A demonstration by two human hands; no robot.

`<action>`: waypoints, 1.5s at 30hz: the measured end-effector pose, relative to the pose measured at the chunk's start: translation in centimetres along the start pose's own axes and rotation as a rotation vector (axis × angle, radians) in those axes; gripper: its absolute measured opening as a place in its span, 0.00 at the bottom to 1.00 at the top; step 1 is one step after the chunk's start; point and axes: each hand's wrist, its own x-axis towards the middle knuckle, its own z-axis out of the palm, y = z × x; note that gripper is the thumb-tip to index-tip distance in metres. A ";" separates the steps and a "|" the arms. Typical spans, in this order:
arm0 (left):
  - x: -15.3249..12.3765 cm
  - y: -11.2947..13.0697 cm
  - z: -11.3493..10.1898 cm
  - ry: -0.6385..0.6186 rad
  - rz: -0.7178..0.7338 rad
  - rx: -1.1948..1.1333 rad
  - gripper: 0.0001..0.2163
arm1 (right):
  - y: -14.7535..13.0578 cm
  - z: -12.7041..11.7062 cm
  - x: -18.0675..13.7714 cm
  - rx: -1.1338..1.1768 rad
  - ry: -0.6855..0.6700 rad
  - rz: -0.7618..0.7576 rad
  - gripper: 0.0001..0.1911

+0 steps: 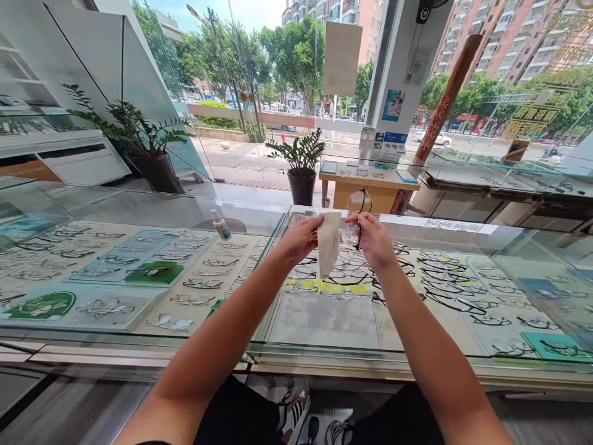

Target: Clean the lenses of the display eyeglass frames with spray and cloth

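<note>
Both my hands are raised above a glass display counter (324,321) full of eyeglass frames. My left hand (299,238) pinches a pale cleaning cloth (328,244) that hangs down from its fingers. My right hand (373,238) grips a pair of glasses (356,216) with clear lenses and a dark frame, held just right of the cloth. Cloth and glasses are close together; I cannot tell if they touch.
A small spray bottle (221,225) stands on the counter top to the left. Potted plants (302,162) (139,139) stand behind the counter near the shop window. A wooden display table (370,182) sits farther back. My shoes (296,414) show below the counter.
</note>
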 end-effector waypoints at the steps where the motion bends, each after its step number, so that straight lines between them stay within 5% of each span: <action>1: -0.3 -0.2 0.1 -0.004 -0.003 -0.005 0.21 | 0.2 0.3 -0.2 -0.011 -0.011 0.000 0.14; 11: -1.1 -2.0 1.0 -0.091 0.069 0.007 0.20 | 0.3 1.1 -0.9 -0.034 -0.027 -0.016 0.17; 28: -1.6 -1.2 2.0 -0.068 0.169 0.035 0.23 | 0.8 0.6 -0.6 -0.096 0.075 -0.096 0.18; 39: -2.5 -0.6 2.6 -0.135 0.359 0.224 0.19 | 0.6 0.8 -1.0 -0.146 0.043 -0.194 0.15; 45: -1.8 0.5 1.5 -0.004 0.256 -0.062 0.14 | -0.2 0.0 -0.4 -0.115 0.107 -0.154 0.15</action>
